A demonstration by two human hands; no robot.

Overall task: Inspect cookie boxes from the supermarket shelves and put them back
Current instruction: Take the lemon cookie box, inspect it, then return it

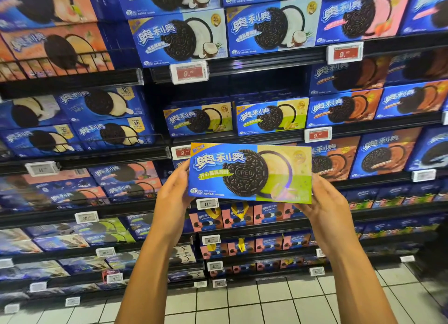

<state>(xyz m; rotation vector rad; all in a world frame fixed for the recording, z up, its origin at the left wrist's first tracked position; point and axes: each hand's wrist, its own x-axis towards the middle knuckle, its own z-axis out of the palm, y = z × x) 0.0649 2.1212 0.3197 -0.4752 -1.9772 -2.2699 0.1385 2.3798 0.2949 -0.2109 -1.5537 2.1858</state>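
Left hand (173,190) and right hand (326,202) each grasp one short end of a blue-and-green cookie box (251,173), held level, printed front toward the camera, in front of the shelves (242,64). Behind it, two matching boxes (271,118) stand on a shelf beside a gap. Red price tags (189,72) line the shelf edges; tiled floor (266,299) lies below.

Bright, even store light falls from above. The shelves (72,81) bow at the edges (wide-angle distortion), left and lower parts smear with blur, and recesses under each shelf sit in shadow.
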